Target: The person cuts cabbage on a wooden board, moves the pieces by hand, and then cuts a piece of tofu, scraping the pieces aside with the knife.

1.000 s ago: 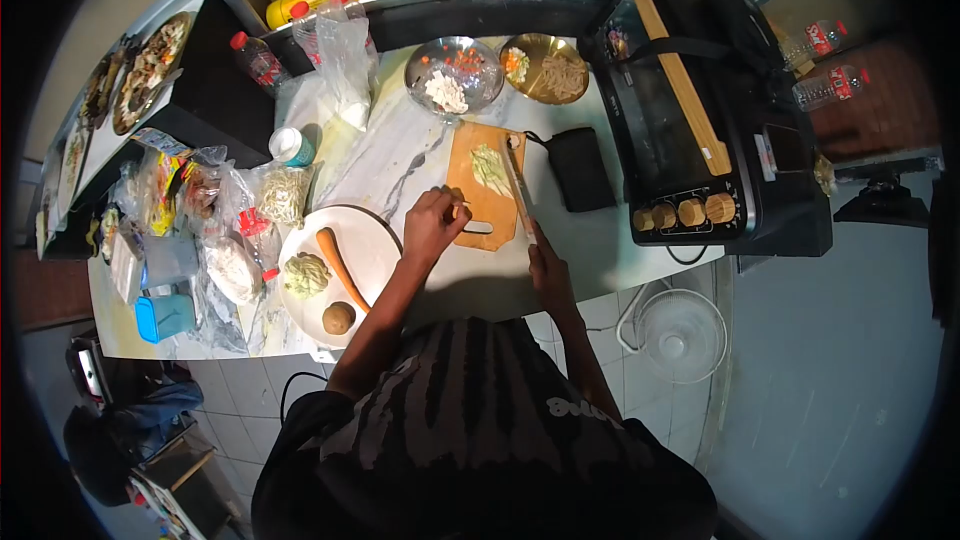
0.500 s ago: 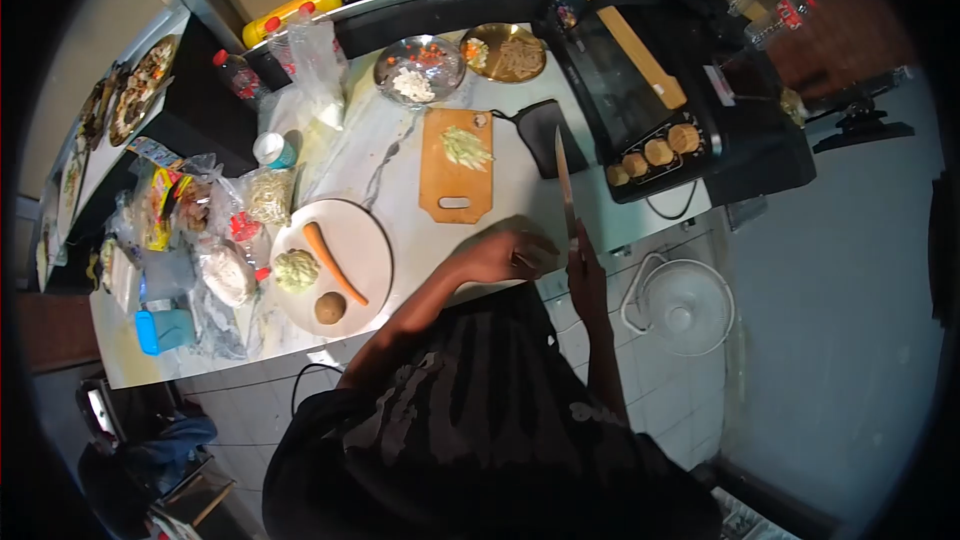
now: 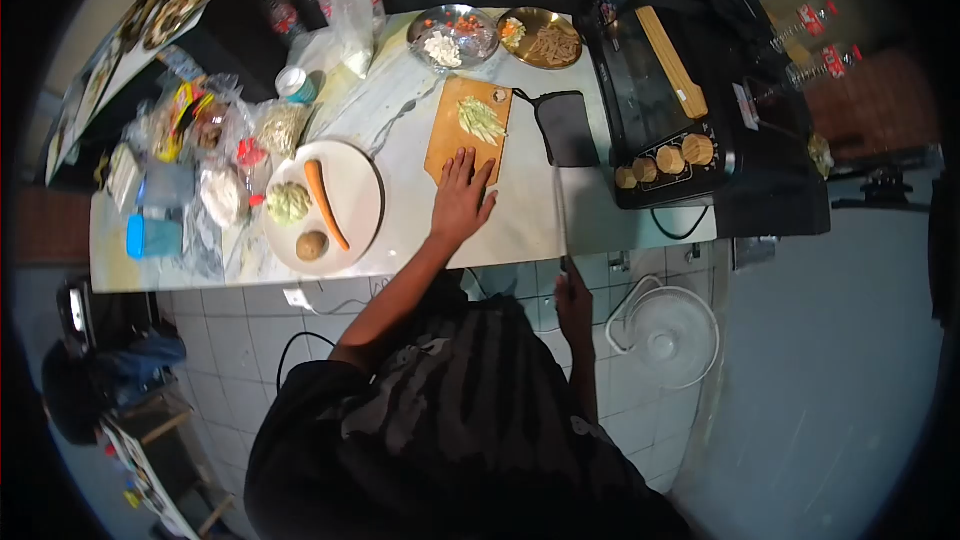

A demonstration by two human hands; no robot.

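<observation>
My left hand point(image 3: 461, 199) lies flat with fingers spread on the near end of a wooden cutting board point(image 3: 452, 147). Chopped pale green vegetable pieces point(image 3: 481, 119) sit on the board's far half. My right hand point(image 3: 574, 304) is below the counter edge, closed on the handle of a long knife point(image 3: 560, 212) whose blade points up over the marble counter point(image 3: 520, 215). A white plate point(image 3: 355, 190) to the left holds a carrot point(image 3: 324, 203), a potato point(image 3: 312, 245) and a green cabbage piece point(image 3: 288, 203).
A black toaster oven point(image 3: 675, 90) fills the right of the counter. A dark pad point(image 3: 567, 127) lies beside the board. A glass bowl point(image 3: 450, 37) and a gold dish point(image 3: 542, 38) of chopped food stand behind. Bagged groceries point(image 3: 215, 150) crowd the left. A fan point(image 3: 660, 335) is on the floor.
My left hand has moved from the counter edge onto the board's near end. My right hand with the knife has dropped lower, below the counter edge. The view has shifted.
</observation>
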